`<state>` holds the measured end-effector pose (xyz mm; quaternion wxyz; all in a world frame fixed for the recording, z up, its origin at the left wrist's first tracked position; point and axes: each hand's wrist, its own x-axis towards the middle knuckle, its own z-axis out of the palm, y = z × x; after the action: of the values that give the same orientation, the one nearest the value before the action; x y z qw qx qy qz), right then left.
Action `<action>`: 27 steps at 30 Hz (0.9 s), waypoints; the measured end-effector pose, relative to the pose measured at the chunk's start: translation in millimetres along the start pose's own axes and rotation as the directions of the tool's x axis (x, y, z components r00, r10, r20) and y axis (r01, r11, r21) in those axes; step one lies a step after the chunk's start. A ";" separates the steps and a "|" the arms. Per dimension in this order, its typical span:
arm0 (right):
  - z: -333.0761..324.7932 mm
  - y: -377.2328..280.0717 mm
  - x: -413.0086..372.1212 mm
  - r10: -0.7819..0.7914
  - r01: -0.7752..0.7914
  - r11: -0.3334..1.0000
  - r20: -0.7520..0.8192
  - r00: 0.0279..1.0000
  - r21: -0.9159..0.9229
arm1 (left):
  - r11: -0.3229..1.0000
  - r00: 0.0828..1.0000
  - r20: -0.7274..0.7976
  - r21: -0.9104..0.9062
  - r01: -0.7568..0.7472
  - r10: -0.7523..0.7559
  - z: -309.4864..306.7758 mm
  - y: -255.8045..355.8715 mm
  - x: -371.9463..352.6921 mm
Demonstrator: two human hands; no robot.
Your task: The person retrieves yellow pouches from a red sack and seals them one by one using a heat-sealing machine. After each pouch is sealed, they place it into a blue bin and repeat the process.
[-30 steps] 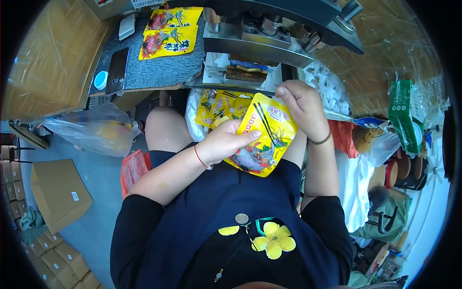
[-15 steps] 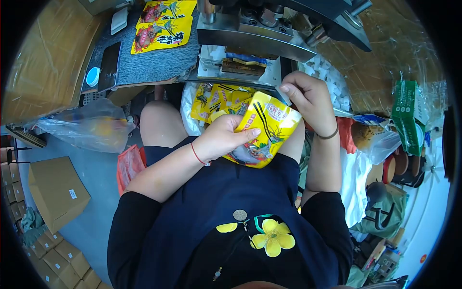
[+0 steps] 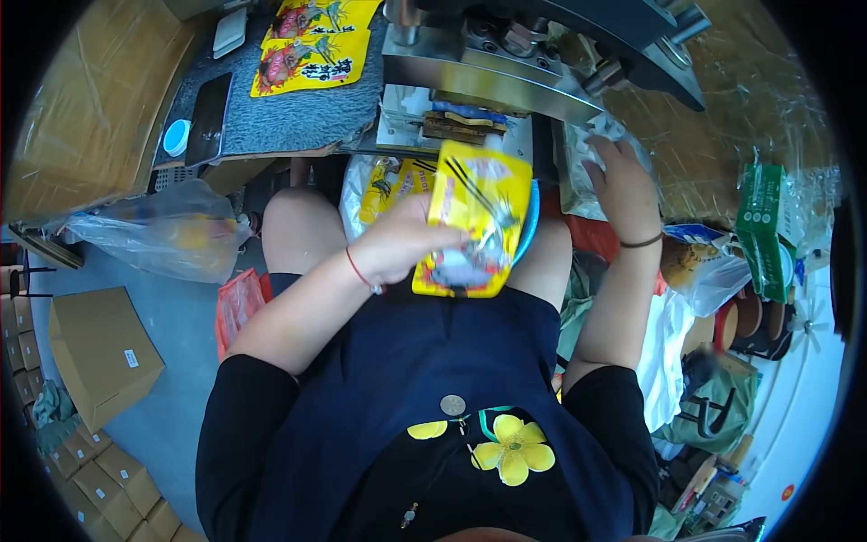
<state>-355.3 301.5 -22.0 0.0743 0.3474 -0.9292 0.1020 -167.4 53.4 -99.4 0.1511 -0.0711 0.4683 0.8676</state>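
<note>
My left hand [image 3: 404,242] grips a yellow printed food pouch [image 3: 483,203], slightly blurred, above my lap. The pouch has chopsticks and food pictured on it and tilts up toward the press [image 3: 492,72]. Out to the right, my right hand [image 3: 628,194] hangs over a bag of small white pieces [image 3: 578,172]; its fingers are apart and I see nothing between them. Between my knees, more yellow pouches [image 3: 384,190] lie in a lined blue-rimmed container [image 3: 531,221], partly covered by my left hand and the held pouch.
On the grey fuzzy mat [image 3: 271,122] at the left lie two flat yellow pouches [image 3: 312,68], a phone [image 3: 212,113] and a blue-white round lid [image 3: 176,137]. A green box [image 3: 761,230] stands at the right. Cardboard boxes [image 3: 99,357] sit on the floor at left.
My right hand has left the pouch's upper edge and moved right, over the bag of white pieces, its fingers opening. The held pouch has shifted slightly left and turned more upright.
</note>
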 end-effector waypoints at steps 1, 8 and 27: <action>3.8 14.6 -2.8 0.045 -0.037 0.996 0.112 0.993 -0.075 | 0.998 0.999 -0.031 -0.042 -0.045 0.044 -7.4 5.6 5.3; 38.9 37.5 -1.2 -0.037 0.026 0.985 0.062 0.997 0.172 | 0.992 0.999 -0.026 -0.123 -0.031 0.028 -22.0 33.3 26.0; 2.4 -86.7 -19.1 -0.126 0.241 0.779 -0.232 0.965 0.579 | 0.767 0.866 -0.235 0.600 -0.227 0.441 -51.8 35.5 -43.3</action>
<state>-283.9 249.0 -16.4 0.0533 0.4313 -0.7993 0.4151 -139.2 -16.6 -88.4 -0.0838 -0.0970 0.7232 0.6787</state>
